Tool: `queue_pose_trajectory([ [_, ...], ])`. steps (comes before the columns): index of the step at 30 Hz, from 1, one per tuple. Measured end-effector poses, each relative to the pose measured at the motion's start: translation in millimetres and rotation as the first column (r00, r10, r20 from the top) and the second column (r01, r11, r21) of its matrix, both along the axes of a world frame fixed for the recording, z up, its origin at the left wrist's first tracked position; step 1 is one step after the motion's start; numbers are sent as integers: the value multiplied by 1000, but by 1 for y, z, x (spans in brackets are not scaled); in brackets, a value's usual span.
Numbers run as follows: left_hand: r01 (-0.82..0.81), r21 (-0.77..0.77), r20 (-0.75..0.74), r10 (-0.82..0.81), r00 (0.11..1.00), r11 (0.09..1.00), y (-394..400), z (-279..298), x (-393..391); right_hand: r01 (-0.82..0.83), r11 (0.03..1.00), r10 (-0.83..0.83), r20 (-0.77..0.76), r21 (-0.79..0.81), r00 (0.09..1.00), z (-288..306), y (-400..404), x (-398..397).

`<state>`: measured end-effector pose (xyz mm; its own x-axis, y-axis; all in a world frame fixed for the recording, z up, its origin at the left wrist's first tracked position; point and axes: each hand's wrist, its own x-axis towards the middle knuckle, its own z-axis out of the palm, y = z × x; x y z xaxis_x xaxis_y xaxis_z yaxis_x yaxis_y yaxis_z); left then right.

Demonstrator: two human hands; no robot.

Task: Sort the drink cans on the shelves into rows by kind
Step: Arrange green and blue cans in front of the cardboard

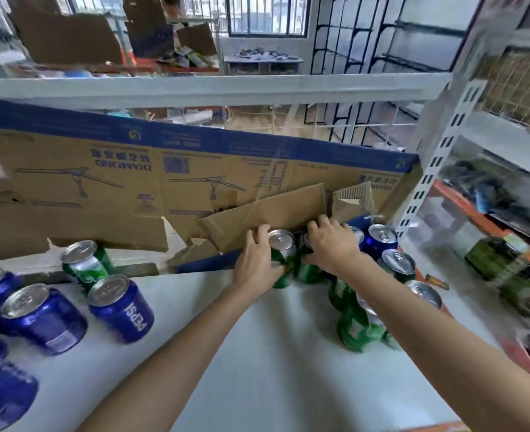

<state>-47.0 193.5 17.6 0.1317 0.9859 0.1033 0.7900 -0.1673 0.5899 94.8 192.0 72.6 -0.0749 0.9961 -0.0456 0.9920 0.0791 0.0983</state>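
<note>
Our left hand (255, 263) wraps upright green aluminium can (283, 257); our right hand (332, 244) clasps neighbouring green can (307, 269), on white shelf (226, 338) against brown cardboard sheet (163, 182).

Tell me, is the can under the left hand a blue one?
No, the left hand grips a green can with a silver top, standing against the cardboard.

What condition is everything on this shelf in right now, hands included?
Left hand: gripping an upright green can.
Right hand: curled over a second green can.
Pepsi can: upright, sealed, standing free.
Lone green can: upright among the blue ones.
Cardboard sheet: torn, leaning behind the cans.
</note>
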Motion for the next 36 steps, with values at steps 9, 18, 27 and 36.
queue_pose_trajectory([
  [9,23,203,14,-27,1000,979,-65,39,-123,-394,911,411,-309,120,858,-3,-27,-105],
  [18,-254,128,-323,282,903,959,-90,41,-281,-438,899,343,-593,-17,728,-23,-45,-236],
  [27,-201,2,-383,186,905,980,-90,25,-311,-233,972,140,-758,-17,637,-52,-67,-261],
  [36,95,43,-185,-85,979,995,-95,37,-183,-41,999,18,-665,-20,746,-29,-107,-142],
])
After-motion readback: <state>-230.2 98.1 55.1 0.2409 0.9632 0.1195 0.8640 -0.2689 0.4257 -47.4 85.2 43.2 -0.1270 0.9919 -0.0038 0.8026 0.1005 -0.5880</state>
